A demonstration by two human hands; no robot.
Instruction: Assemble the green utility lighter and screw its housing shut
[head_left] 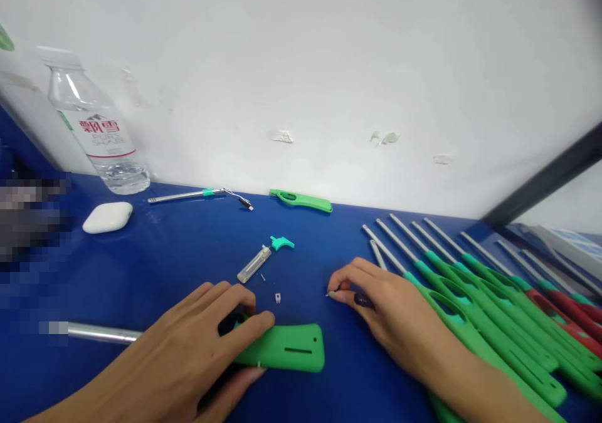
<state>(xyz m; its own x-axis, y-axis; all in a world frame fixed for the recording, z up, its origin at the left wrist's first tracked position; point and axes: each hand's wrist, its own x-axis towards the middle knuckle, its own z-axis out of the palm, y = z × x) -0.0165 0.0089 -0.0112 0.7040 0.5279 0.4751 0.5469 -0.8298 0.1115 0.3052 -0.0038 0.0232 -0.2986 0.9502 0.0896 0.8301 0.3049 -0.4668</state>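
On the blue table (197, 241), at the far left, a water bottle (101, 128) stands near the wall (329, 66), and a white case (108, 217) lies just in front of it. Next comes a thin metal rod (183, 196) with a wire, lying apart from the hands. Nearer, a metal tube (103, 333) goes behind the left wrist; it seems to belong to the green lighter (286, 348), but the joint is hidden. The left hand (207, 335) grasps this lighter, thumb at the near side and fingers over the top, its wide end pointing right. Beyond these fingers lie 4 loose parts: a clear tank (254, 264), a small pin (263, 277), a pale clip (278, 297) and a green trigger (283, 242). I think the pin and the clip are most at risk, because a careless sweep of either hand could send them away. Further back, a green shell (303, 201) lies by the wall. The right hand (380, 304) pinches something with a dark handle (363, 300), perhaps a small tool; its tip is too small to judge. If this tip were pressed at a slant, it could slip and hurt the left fingers. At the far right, green and red lighters (493, 297) lie in a row; the right forearm passes so close that a wide elbow could push them.
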